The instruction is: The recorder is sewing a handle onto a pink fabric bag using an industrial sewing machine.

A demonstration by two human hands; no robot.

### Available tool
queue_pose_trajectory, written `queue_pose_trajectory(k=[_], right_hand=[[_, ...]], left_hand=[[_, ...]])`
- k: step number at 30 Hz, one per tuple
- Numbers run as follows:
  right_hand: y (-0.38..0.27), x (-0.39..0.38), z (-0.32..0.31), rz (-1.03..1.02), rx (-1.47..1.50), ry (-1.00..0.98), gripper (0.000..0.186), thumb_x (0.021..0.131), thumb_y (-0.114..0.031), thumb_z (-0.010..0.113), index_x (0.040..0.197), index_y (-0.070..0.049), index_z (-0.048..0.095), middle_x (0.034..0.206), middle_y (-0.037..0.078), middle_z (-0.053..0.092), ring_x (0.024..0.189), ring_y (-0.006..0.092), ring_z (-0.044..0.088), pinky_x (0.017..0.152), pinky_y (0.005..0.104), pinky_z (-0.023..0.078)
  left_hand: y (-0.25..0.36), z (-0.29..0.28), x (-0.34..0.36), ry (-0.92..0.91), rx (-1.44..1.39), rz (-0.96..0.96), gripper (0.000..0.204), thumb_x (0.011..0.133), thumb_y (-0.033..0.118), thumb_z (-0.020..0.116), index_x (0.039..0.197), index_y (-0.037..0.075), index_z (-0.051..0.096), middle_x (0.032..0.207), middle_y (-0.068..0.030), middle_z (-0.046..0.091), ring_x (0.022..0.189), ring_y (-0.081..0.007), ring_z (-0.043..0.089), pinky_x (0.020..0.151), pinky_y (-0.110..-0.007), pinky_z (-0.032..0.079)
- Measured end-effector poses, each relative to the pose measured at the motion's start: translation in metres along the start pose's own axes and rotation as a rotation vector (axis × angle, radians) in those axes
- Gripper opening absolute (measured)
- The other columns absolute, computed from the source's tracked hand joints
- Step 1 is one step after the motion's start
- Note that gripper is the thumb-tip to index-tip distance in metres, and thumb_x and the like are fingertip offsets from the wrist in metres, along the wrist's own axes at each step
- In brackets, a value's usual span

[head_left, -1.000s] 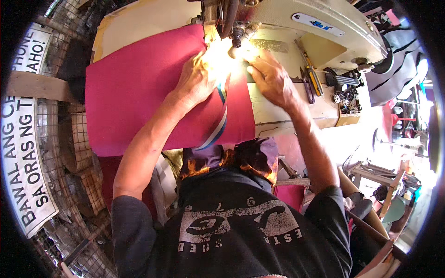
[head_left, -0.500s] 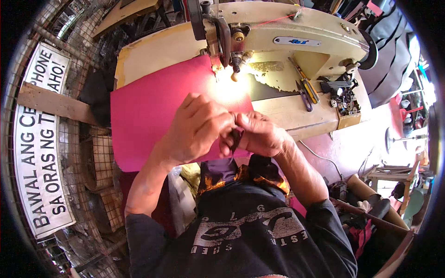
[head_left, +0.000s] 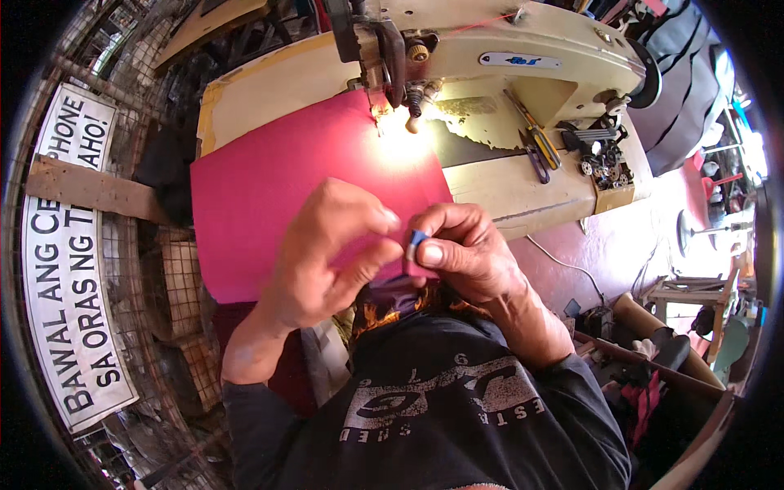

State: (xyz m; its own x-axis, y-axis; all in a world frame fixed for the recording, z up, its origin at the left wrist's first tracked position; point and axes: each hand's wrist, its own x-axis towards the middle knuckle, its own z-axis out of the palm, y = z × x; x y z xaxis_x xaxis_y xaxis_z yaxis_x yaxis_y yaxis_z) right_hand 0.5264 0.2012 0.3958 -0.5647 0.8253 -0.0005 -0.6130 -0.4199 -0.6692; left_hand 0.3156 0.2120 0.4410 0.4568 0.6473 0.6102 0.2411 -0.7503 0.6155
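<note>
My right hand (head_left: 460, 249) pinches a small blue-and-grey piece (head_left: 416, 242) between thumb and forefinger; its exact kind cannot be made out. Just to its left is my left hand (head_left: 331, 253), slightly blurred, thumb and forefinger apart with nothing visible between them. Beneath both hands spreads a large pink sheet of material (head_left: 269, 188). Its far edge reaches the lit needle area of a cream sewing machine (head_left: 465, 49). The machine's lamp glares on the sheet beyond my hands.
Right of the needle lie a yellow screwdriver (head_left: 535, 131) and small dark-handled snips (head_left: 536, 160). A box of bobbins and metal parts (head_left: 608, 175) stands at the table's right end. Wire mesh with a lettered sign (head_left: 77, 269) is on the left; a crowded bin (head_left: 645, 392) stands lower right.
My hands have come apart. The left has opened and moved away from the right, which keeps the small piece, its blue end now showing.
</note>
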Motion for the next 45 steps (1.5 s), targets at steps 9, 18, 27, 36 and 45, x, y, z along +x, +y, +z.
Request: queue_pose_trajectory(k=[9, 18, 27, 36, 45], right_hand=[[0.015, 0.003, 0.003, -0.105, -0.527, 0.324, 0.014, 0.090, -0.012, 0.077, 0.099, -0.001, 0.073, 0.086, 0.000, 0.072, 0.077, 0.0044, 0.061, 0.069, 0.0215, 0.051], [0.019, 0.001, -0.007, -0.020, -0.593, 0.277, 0.025, 0.094, -0.021, 0.075, 0.107, 0.000, 0.069, 0.085, 0.001, 0.068, 0.073, 0.0055, 0.057, 0.064, 0.0226, 0.048], [-0.061, -0.121, -0.081, 0.009, -0.682, 0.232, 0.069, 0.078, -0.009, 0.084, 0.137, 0.001, 0.050, 0.098, 0.011, 0.070, 0.076, 0.0170, 0.068, 0.059, 0.0262, 0.054], [-0.108, 0.027, -0.121, -0.662, -0.993, 0.838, 0.022, 0.098, -0.018, 0.067, 0.116, -0.007, 0.070, 0.084, 0.000, 0.064, 0.065, 0.0060, 0.051, 0.057, 0.0229, 0.042], [-0.001, 0.086, -0.116, -0.759, -2.099, 0.033, 0.035, 0.084, -0.010, 0.073, 0.118, -0.009, 0.067, 0.123, 0.014, 0.065, 0.112, 0.0327, 0.061, 0.095, 0.0454, 0.050]], left_hand=[[0.003, 0.015, -0.019, 0.081, -0.335, -0.615, 0.022, 0.092, 0.004, 0.072, 0.108, 0.000, 0.058, 0.093, -0.0060, 0.067, 0.088, -0.0115, 0.068, 0.080, -0.028, 0.056], [-0.010, 0.013, -0.020, -0.056, -0.285, -0.560, 0.013, 0.094, -0.002, 0.066, 0.105, 0.001, 0.060, 0.095, -0.0012, 0.061, 0.088, -0.0073, 0.059, 0.079, -0.025, 0.050], [-0.064, -0.060, -0.055, 0.205, -0.282, -0.828, 0.008, 0.094, 0.000, 0.065, 0.100, 0.005, 0.063, 0.087, -0.0009, 0.063, 0.076, -0.0069, 0.061, 0.068, -0.023, 0.051], [-0.144, 0.055, -0.016, 0.443, -0.322, -0.868, 0.009, 0.094, 0.002, 0.064, 0.101, 0.000, 0.059, 0.079, -0.0085, 0.068, 0.058, -0.0107, 0.063, 0.044, -0.023, 0.048], [-0.152, 0.059, -0.008, 0.387, -0.260, -0.915, 0.012, 0.091, 0.007, 0.069, 0.097, 0.000, 0.060, 0.070, -0.0057, 0.065, 0.051, -0.0090, 0.060, 0.039, -0.023, 0.045]])
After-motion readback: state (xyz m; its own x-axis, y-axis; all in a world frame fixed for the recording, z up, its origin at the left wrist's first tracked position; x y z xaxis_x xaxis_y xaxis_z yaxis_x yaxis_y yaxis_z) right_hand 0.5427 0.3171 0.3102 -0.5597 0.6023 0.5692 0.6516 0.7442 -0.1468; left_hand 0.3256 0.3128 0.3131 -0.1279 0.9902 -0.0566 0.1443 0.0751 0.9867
